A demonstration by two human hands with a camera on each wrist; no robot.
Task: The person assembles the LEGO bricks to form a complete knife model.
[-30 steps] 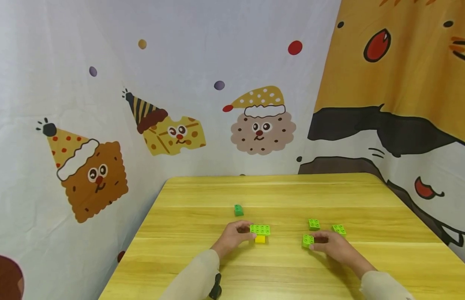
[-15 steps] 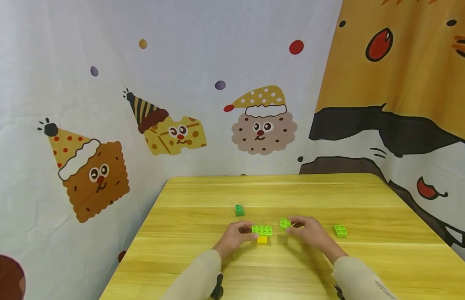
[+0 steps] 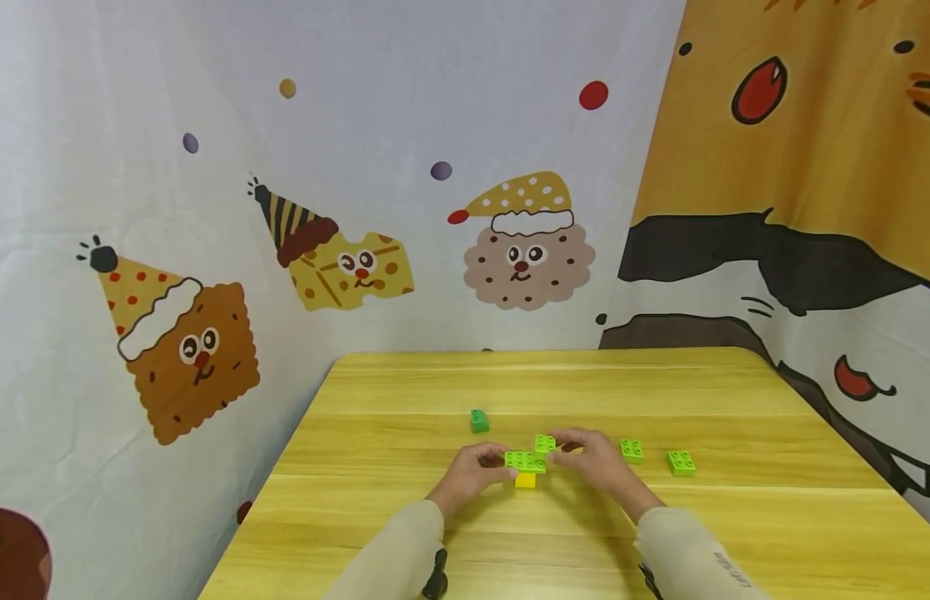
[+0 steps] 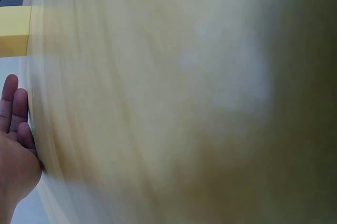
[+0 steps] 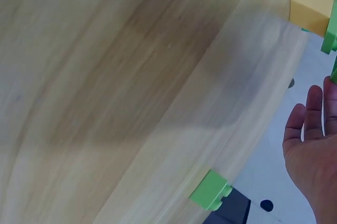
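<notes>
In the head view, my left hand (image 3: 467,477) grips the left end of a lime green toy building plate (image 3: 522,461). Beneath that plate sits a yellow block (image 3: 525,481), which shows larger in the right wrist view as a yellow block (image 5: 310,8). My right hand (image 3: 594,460) pinches a small lime brick with several studs (image 3: 544,442) at the plate's back right corner. Whether the two pieces touch, I cannot tell. The left wrist view catches only part of the left hand (image 4: 18,155), its fingertips partly hidden.
Two loose lime bricks lie right of my right hand, the nearer one (image 3: 631,451) and the farther one (image 3: 681,463). A dark green brick (image 3: 478,421) lies behind my left hand. The wooden table (image 3: 390,383) meets a printed cloth (image 3: 405,133) at the back.
My right hand has carried its lime brick leftward from the right side to the plate's corner. The left hand has stayed almost still with the plate.
</notes>
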